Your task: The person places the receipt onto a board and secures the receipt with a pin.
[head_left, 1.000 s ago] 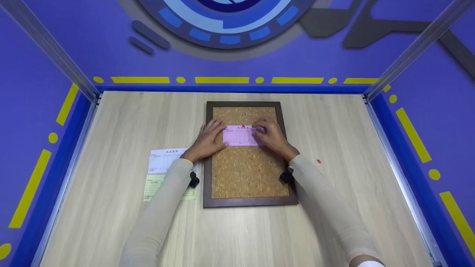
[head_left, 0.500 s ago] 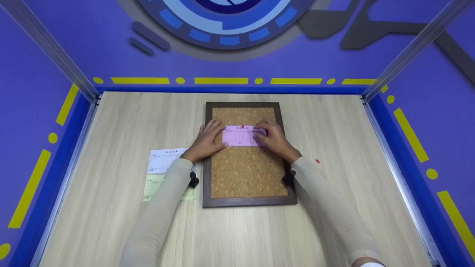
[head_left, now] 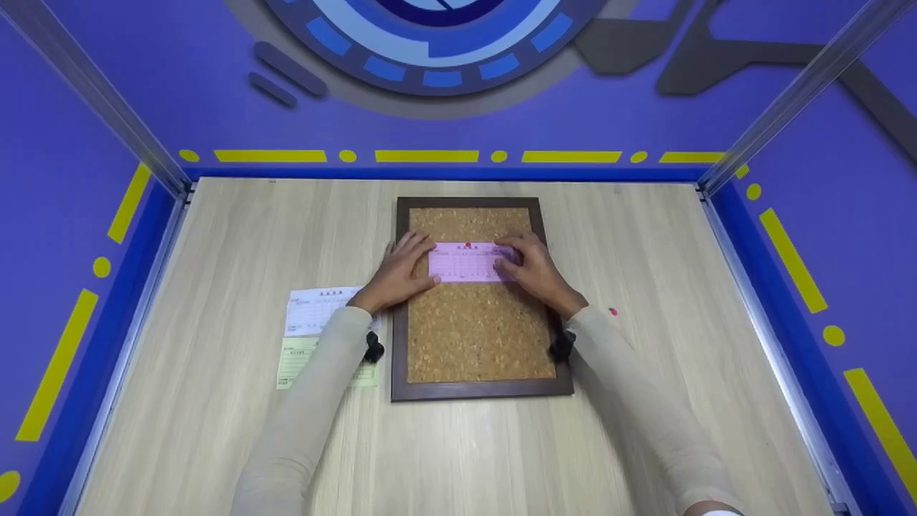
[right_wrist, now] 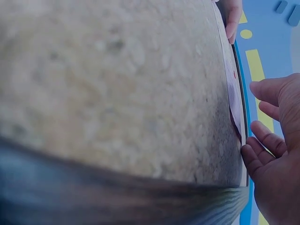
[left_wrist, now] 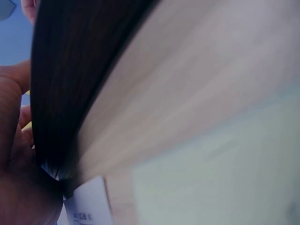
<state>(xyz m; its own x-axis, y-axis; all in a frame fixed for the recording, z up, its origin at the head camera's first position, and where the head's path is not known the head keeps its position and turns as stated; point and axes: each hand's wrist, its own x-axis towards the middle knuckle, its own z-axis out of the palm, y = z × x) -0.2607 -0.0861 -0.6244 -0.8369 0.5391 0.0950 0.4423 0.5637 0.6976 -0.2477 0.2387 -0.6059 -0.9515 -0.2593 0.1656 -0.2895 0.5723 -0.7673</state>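
A pink printed slip (head_left: pixel 458 264) lies across the upper half of a corkboard (head_left: pixel 480 333). A red pushpin (head_left: pixel 468 245) stands at the middle of the slip's top edge. My left hand (head_left: pixel 402 272) rests at the slip's left end, with fingertips by its upper corner and thumb by its lower corner. Over the right end is my right hand (head_left: pixel 539 274), its fingers loosely bent. In the right wrist view, the thumb and fingers of that hand (right_wrist: pixel 281 150) are spread apart around nothing, beside the slip's slightly lifted edge (right_wrist: pixel 234 101).
A dark frame (head_left: pixel 480 390) borders the corkboard on the wooden table. Left of it lie a white form (head_left: pixel 309 315) and a green form (head_left: pixel 297 358), partly under the left sleeve. A small red item (head_left: pixel 613 312) lies to the right. Blue walls enclose the table.
My right hand has slid slightly right along the slip, uncovering more of it, and its thumb and fingers have spread a little. The left hand, slip and pushpin stay put.
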